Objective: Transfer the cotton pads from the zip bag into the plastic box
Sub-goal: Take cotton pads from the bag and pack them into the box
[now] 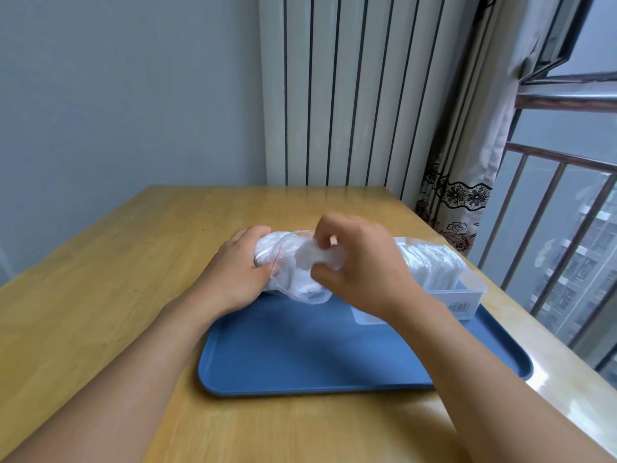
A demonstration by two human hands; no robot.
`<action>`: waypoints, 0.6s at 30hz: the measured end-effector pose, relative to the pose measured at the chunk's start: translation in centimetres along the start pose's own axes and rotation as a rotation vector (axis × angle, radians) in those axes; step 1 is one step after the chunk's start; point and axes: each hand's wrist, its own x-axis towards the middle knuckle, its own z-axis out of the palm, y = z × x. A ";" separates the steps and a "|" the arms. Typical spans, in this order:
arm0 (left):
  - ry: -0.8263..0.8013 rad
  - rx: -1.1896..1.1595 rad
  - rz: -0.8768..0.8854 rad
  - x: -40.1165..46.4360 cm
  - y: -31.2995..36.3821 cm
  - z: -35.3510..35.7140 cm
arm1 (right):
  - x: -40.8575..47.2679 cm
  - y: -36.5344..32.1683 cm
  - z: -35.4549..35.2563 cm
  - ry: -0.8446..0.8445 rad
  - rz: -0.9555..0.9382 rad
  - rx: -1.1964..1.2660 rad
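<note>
A clear zip bag (pixel 290 262) with a red seal line lies over the far left corner of the blue tray (pixel 300 349), stuffed with white cotton pads. My left hand (pixel 238 265) wraps the bag's closed end and holds it. My right hand (pixel 360 262) sits at the bag's mouth, fingers pinched on a bunch of cotton pads (pixel 317 259) that pokes out of it. To the right on the tray stands the clear plastic box (pixel 467 292), with several white pads (pixel 430 262) upright inside; my right wrist hides its near left part.
The tray lies on a wooden table (pixel 110 295). The table's right edge runs along a window with metal bars (pixel 547 208). A patterned curtain (pixel 457 202) and a white radiator (pixel 350 95) stand behind the table.
</note>
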 end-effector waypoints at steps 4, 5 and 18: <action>-0.014 -0.053 -0.075 -0.3 0.7 -0.9 | 0.9 1.5 -2.3 0.156 0.343 0.574; 0.018 -0.115 -0.074 -0.5 1.3 -1.2 | 1.0 2.1 -2.7 0.167 0.407 0.660; 0.175 -0.701 0.246 -5.0 9.4 1.3 | -0.2 -2.5 0.3 -0.067 0.388 0.861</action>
